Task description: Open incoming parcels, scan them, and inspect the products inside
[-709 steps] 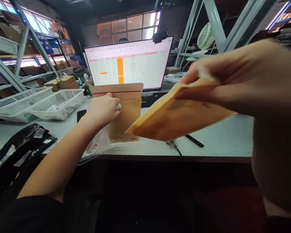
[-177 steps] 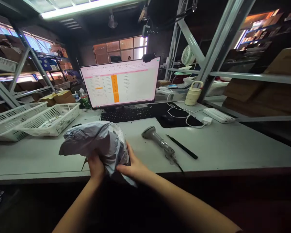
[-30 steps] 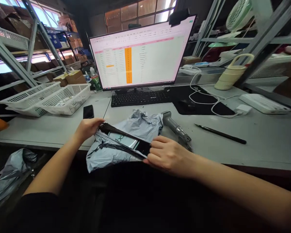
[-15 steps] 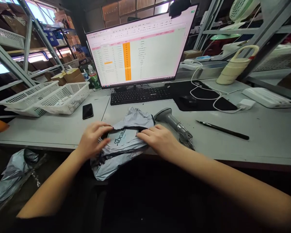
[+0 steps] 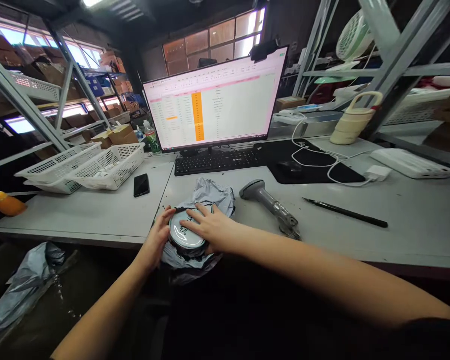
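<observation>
A round, glossy, white-topped case [image 5: 182, 235] with dark lettering lies in a torn-open grey plastic mailing bag [image 5: 219, 195] at the desk's front edge. My right hand [image 5: 213, 227] rests across its top, fingers spread over the lettering and thumb down at the near right side. Against the left rim, my left hand [image 5: 158, 240] is curved round the case's edge, so the case sits between both hands. Crumpled bag plastic shows behind and below the case. A grey barcode scanner [image 5: 268, 200] lies to the right of the bag.
A black phone [image 5: 141, 185] and white perforated baskets [image 5: 114, 167] are to the left. Behind are a keyboard [image 5: 217, 162] and monitor [image 5: 228, 110]. On the right lie a black pen-like tool [image 5: 347, 212], a mouse pad [image 5: 322, 167], white cables and a white power bank [image 5: 410, 162].
The bag's opening has been pulled back, uncovering the round case. My right hand has moved left onto its top, and my left hand is now at its rim. The view has tilted up.
</observation>
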The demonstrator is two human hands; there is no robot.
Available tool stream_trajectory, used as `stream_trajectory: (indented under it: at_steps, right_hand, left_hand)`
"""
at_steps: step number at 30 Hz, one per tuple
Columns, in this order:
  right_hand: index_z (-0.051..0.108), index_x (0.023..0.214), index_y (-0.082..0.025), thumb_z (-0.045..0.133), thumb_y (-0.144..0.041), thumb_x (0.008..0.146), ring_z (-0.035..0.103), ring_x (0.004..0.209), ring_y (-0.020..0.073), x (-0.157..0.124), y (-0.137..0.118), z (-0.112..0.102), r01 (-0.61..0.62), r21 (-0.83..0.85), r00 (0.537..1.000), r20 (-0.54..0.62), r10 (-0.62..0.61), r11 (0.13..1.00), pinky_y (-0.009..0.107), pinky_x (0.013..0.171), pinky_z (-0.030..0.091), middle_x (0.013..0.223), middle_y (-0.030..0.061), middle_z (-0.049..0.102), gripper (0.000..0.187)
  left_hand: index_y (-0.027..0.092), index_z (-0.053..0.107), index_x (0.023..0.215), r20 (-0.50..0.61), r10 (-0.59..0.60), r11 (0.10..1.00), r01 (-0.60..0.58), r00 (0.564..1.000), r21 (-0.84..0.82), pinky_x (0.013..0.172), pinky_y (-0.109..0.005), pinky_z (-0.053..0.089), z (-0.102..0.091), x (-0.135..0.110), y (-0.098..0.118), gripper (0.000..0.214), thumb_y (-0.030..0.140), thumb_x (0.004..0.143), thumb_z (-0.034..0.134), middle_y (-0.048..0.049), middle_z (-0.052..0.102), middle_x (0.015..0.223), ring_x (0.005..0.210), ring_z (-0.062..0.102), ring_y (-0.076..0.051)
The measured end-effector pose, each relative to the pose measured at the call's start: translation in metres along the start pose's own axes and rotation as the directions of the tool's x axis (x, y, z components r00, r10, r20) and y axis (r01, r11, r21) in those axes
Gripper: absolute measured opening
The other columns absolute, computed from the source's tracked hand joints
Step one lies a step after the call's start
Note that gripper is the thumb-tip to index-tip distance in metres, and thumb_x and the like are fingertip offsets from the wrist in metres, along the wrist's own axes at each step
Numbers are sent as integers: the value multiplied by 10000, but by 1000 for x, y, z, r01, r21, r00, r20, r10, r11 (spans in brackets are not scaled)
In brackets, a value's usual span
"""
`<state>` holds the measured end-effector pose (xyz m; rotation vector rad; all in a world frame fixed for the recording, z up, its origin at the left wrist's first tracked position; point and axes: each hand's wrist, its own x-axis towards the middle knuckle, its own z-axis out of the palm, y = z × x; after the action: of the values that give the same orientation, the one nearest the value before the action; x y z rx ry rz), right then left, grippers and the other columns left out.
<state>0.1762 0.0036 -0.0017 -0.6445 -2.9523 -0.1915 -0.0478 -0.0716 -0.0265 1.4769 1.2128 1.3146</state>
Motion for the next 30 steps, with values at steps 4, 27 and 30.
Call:
stream_trajectory:
  at_steps: [4,27,30]
  right_hand:
    - [468,1485,-193,791,-293,771,399,1419,448,-2,-1,7,6,179,968,-249,39,984,686,1069,385,1543,208,459,790]
    - [588,1164,-278,745,-466,815,695,986,225,-19,22,6,247,894,674,118,729,-374,378,733,631,1237,41,701,427]
    - [579,1235,-311,764,-452,800,679,1083,243,-31,24,8,229,933,695,43,718,-278,383,788,626,1294,32,681,493]
  left_hand:
    - [307,506,1348,-127,-71,937,23,989,-349,1003,-491,534,-10,11,20,508,581,947,357,-85,324,1642,1508,327,-328]
    - [279,465,1413,33,-211,829,197,977,-523,929,-453,585,52,53,22,729,444,766,758,-112,527,1492,1267,597,-325]
    - [317,494,1369,67,-273,780,262,960,-568,918,-469,587,70,32,7,644,453,793,747,-79,573,1441,1221,627,-298]
